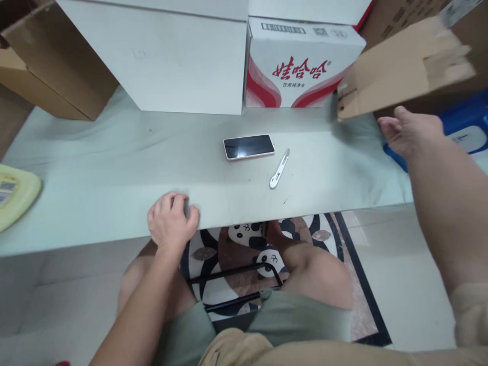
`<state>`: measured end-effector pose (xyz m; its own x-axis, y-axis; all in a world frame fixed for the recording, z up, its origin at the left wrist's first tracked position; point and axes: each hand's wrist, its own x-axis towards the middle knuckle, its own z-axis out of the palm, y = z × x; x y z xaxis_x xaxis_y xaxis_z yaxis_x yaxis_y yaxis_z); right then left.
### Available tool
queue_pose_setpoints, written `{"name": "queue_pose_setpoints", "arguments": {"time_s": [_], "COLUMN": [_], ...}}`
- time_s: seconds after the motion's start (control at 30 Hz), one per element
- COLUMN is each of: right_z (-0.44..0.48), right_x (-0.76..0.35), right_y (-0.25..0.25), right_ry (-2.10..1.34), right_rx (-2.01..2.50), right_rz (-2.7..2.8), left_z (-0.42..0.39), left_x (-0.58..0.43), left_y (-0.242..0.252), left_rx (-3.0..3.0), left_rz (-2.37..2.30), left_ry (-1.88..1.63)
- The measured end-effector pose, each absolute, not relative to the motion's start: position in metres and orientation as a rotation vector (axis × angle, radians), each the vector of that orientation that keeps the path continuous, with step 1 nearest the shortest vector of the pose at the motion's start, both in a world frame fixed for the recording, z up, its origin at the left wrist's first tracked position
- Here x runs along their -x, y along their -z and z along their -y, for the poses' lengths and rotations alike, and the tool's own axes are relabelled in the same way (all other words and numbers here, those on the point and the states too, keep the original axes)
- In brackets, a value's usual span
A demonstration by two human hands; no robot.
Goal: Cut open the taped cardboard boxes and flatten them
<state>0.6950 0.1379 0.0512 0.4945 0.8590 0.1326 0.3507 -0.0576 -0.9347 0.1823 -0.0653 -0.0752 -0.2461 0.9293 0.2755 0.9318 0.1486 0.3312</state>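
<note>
My left hand rests at the front edge of the cloth-covered table, fingers bent downward and thumb apart, with no object visible in it. At the right, my right hand is raised with loosely curled fingers. Just above it is a brown cardboard carton, tilted and blurred at its flaps. The thumb overlaps the carton's lower edge, but I see no grip on it. Between my hands lie a phone, dark screen up, and a white utility knife.
White boxes and a red-and-white printed box line the back. An open brown box stands at back left, a yellow package at the left edge. Blue packaging sits behind my right forearm. My legs are below the table.
</note>
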Motion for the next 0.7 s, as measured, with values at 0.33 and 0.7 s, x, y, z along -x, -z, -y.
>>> {"name": "queue_pose_setpoints", "arguments": {"time_s": [0.33,0.7], "right_z": [-0.062,-0.041], "right_x": [-0.598,-0.57], "right_y": [0.051,0.05], "right_ry": [-0.589,-0.26], "right_rx": [1.886,1.9], "right_rz": [1.559,1.799], "left_z": [0.065,0.039], "left_x": [-0.179,-0.111], "left_y": [0.074,0.039], "left_rx": [1.954,1.576], "left_rz": [2.425,2.605], "left_ry": [0.91,1.854]}}
